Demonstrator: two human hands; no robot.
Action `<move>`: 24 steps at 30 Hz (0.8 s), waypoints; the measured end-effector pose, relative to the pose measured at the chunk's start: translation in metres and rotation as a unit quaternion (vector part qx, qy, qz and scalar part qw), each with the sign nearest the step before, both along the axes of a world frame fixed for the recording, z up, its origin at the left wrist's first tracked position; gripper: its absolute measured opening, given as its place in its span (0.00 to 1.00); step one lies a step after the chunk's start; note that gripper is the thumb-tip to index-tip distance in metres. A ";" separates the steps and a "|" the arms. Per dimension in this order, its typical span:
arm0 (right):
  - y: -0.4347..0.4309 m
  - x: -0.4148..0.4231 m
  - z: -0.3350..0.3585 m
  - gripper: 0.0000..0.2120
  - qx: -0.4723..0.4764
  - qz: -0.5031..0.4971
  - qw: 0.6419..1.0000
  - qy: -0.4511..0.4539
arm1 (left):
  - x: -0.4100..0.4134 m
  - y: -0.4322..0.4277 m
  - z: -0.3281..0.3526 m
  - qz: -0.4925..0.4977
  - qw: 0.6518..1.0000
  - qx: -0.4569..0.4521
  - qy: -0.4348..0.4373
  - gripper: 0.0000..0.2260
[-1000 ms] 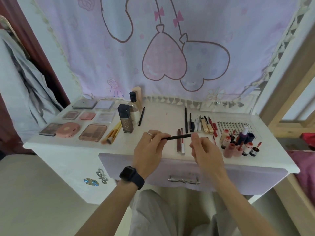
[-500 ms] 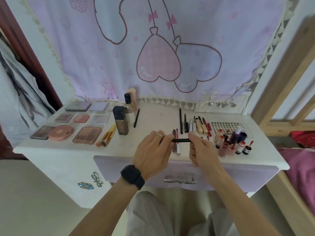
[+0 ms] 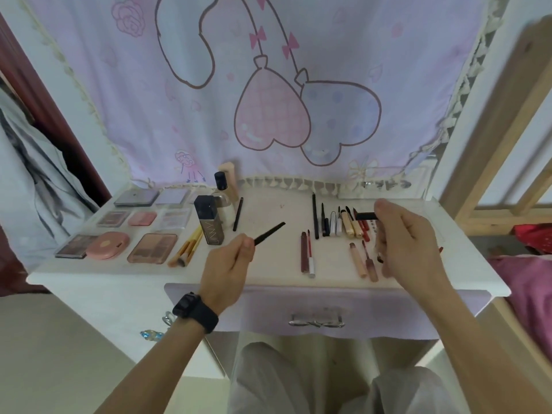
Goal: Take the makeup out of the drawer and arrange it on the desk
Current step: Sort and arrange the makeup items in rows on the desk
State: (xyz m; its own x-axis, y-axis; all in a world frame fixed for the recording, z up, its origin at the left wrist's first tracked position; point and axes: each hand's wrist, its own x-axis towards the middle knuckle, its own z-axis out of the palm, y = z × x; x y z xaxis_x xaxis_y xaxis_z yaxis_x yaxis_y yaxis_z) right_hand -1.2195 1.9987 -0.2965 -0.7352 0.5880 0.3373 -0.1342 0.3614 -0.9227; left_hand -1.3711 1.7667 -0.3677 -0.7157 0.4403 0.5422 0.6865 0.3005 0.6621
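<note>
My left hand (image 3: 230, 264) pinches a thin black pencil (image 3: 270, 233) that points up and to the right over the middle of the white desk (image 3: 268, 210). Further right, my right hand (image 3: 409, 243) holds the pencil's short black cap (image 3: 365, 216) above a row of pens and lip tubes (image 3: 343, 222). The two pieces are well apart. Below the desk top the lilac drawer (image 3: 316, 312) is pushed in. Small bottles at the right are mostly hidden behind my right hand.
Palettes (image 3: 152, 248) and a pink compact (image 3: 108, 245) lie in rows at the left, with brushes (image 3: 186, 248) and a dark foundation bottle (image 3: 210, 219) beside them. Two lip glosses (image 3: 307, 252) and two tubes (image 3: 363, 259) lie near the front. A curtain hangs behind; a wooden frame (image 3: 493, 130) stands at the right.
Both hands held one closed black pencil together; now the cap is off. My left hand moved left with the pencil, my right hand moved right and up with the cap.
</note>
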 end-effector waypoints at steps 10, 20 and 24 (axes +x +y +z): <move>-0.027 -0.013 -0.035 0.14 -0.223 0.121 0.967 -0.031 | 0.014 0.031 0.005 -0.072 0.910 0.214 -0.348 0.17; -0.039 -0.018 -0.046 0.06 -0.274 0.137 0.951 -0.035 | 0.010 0.045 0.003 -0.103 0.890 0.192 -0.399 0.09; -0.033 -0.032 -0.046 0.06 -0.229 0.099 0.963 -0.105 | -0.015 0.060 0.009 -0.043 0.883 0.158 -0.440 0.09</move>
